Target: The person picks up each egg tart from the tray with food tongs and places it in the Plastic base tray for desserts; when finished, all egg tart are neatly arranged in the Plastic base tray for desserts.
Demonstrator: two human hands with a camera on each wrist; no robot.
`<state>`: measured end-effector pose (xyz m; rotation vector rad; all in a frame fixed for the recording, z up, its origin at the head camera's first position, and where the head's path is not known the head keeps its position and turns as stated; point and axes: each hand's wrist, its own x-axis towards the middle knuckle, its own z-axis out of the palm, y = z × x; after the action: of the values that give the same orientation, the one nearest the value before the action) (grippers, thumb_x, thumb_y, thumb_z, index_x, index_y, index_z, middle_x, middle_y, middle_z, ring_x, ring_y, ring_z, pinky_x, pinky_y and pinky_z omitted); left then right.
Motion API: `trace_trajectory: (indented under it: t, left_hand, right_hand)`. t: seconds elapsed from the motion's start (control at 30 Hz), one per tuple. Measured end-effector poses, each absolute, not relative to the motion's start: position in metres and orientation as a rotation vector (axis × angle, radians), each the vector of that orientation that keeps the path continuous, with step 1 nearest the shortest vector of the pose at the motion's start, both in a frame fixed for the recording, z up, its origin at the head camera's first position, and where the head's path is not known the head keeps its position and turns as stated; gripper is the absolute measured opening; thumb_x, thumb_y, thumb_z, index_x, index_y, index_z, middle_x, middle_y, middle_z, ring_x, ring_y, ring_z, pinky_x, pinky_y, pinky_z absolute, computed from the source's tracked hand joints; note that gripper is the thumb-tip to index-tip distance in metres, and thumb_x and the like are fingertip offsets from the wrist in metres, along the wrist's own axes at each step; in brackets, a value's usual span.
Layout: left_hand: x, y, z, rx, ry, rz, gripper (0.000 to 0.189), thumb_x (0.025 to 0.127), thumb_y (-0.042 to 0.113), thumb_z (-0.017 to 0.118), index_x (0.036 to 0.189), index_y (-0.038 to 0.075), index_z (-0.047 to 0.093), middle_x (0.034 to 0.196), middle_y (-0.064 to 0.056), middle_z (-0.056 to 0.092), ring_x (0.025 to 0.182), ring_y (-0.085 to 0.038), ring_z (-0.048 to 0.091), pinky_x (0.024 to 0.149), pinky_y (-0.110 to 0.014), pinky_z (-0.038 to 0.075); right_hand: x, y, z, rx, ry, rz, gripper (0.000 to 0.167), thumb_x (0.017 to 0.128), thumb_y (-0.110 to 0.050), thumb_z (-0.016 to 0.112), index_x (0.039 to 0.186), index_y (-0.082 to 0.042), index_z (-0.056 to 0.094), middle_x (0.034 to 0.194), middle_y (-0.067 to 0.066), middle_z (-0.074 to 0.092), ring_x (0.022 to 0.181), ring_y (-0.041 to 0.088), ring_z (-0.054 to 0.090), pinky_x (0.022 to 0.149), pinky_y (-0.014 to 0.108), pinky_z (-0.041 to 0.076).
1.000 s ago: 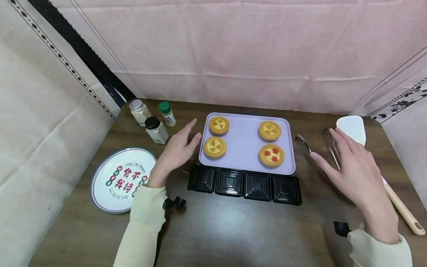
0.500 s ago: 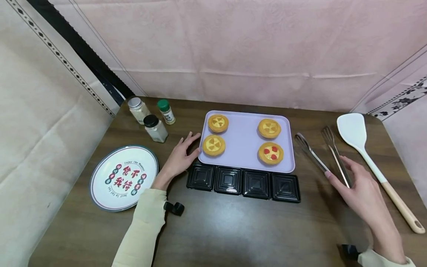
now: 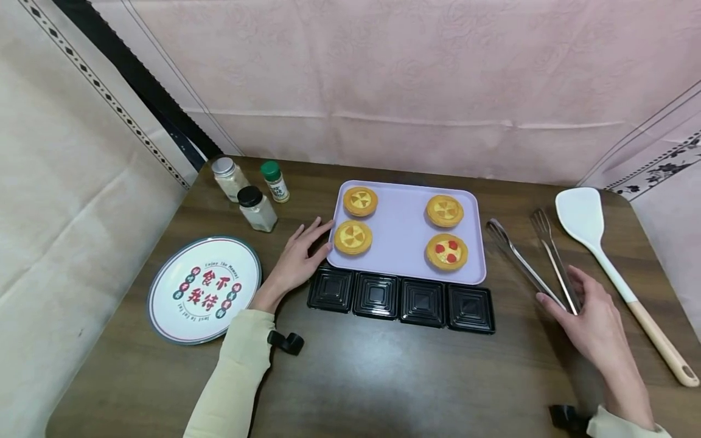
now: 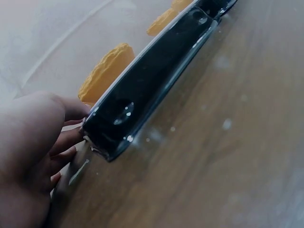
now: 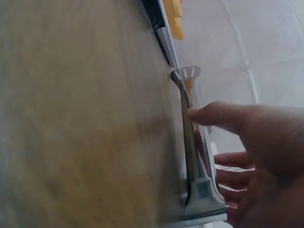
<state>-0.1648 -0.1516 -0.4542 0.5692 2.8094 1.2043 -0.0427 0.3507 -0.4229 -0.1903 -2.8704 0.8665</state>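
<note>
My left hand (image 3: 298,258) lies at the left edge of a lavender tray (image 3: 402,228), its loosely extended fingers and thumb touching the rim. Several round yellow tarts sit on that tray; one tart (image 3: 446,252) has red pieces on top. In the left wrist view the thumb is right by the corner above a black tray (image 4: 152,76). On the right, my right hand (image 3: 594,322) reaches round a pair of metal tongs (image 3: 528,267), thumb on the left arm and fingers along the right one. The tongs' arms (image 5: 187,142) are spread, with one slotted head and one fork-like head.
The black tray's square sections (image 3: 423,302) show along the lavender tray's front edge. A white spatula (image 3: 586,222) with a beige handle lies far right. At left are a printed round plate (image 3: 202,325) and seasoning jars (image 3: 257,210). Cloth hangs behind the table.
The left hand has come down from the air to the lavender tray's left edge. My right hand has drawn back from over the tongs' heads to lower on their arms.
</note>
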Motion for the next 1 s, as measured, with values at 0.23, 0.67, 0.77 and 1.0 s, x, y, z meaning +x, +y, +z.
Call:
trace_trajectory:
  t: [0.23,0.67,0.77,1.0]
  left_hand:
    - [-0.165,-0.152,-0.454,0.590,2.819,1.198,0.050,0.103,0.030,0.053,0.150,0.019,0.042,0.154,-0.004,0.038,0.146,-0.018,0.020,0.118,-0.042,0.005]
    - [-0.166,-0.152,-0.455,0.570,2.815,1.181,0.050,0.103,0.032,0.051,0.150,0.021,0.041,0.154,-0.002,0.038,0.146,-0.016,0.019,0.118,-0.041,0.005]
    - [-0.166,-0.152,-0.455,0.567,2.817,1.179,0.050,0.103,0.032,0.052,0.150,0.020,0.041,0.153,-0.002,0.039,0.146,-0.015,0.020,0.118,-0.041,0.005]
    - [-0.166,-0.152,-0.455,0.562,2.822,1.165,0.050,0.103,0.032,0.052,0.150,0.020,0.041,0.153,-0.002,0.039,0.146,-0.015,0.020,0.118,-0.041,0.005]
  right_hand:
    - [-0.043,0.355,-0.429,-0.213,-2.853,0.806,0.076,0.089,-0.027,0.073,0.141,0.014,0.037,0.120,0.039,0.048,0.107,0.052,0.043,0.080,0.058,0.032]
    - [-0.044,0.351,-0.421,-0.295,-2.656,0.741,0.058,0.081,-0.023,0.079,0.132,-0.003,0.060,0.108,0.026,0.060,0.090,0.037,0.054,0.065,0.036,0.032]
    - [-0.045,0.350,-0.417,-0.312,-2.608,0.753,0.057,0.079,-0.024,0.080,0.132,-0.010,0.063,0.109,0.025,0.062,0.091,0.037,0.056,0.064,0.034,0.031]
    - [-0.046,0.343,-0.406,-0.466,-2.599,0.815,0.056,0.078,-0.034,0.082,0.131,-0.026,0.066,0.110,0.006,0.071,0.080,0.015,0.055,0.060,0.022,0.033]
